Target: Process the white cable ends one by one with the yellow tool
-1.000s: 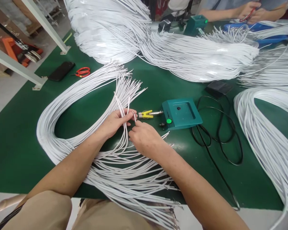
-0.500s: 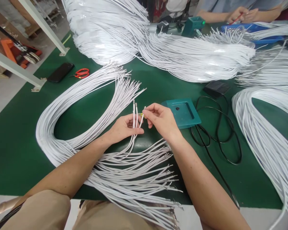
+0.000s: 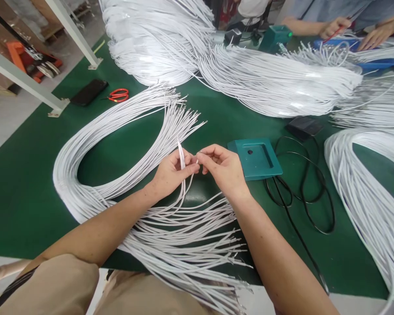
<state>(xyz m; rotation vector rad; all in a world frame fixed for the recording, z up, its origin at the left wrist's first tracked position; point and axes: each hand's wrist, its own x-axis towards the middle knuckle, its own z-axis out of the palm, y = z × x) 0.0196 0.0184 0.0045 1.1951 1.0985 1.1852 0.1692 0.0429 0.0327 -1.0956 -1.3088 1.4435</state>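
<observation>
Between the thumb and fingers of my left hand (image 3: 169, 175) stand a few thin white wires (image 3: 181, 158), their tips pointing up. My right hand (image 3: 223, 169) meets it fingertip to fingertip, pinching the end of one white wire that bends up from below. The very tip of that wire is covered by my fingers. Below my forearms, the loose ends of a large white wire bundle (image 3: 187, 236) fan out to the right. The same bundle loops round on the left, and its other ends lie just beyond my left hand.
Right of my hands lies a teal tray-shaped device (image 3: 256, 159) with black cables (image 3: 304, 201). Red-handled scissors (image 3: 118, 95) and a black phone (image 3: 89, 92) lie at the back left. More white wire bundles (image 3: 276, 81) cover the far side. A co-worker's hands (image 3: 336, 28) show behind them.
My hands have closed together, and a small yellow piece seen between them earlier is now hidden. The wires in my left hand have drawn together. The co-worker's hands have moved apart.
</observation>
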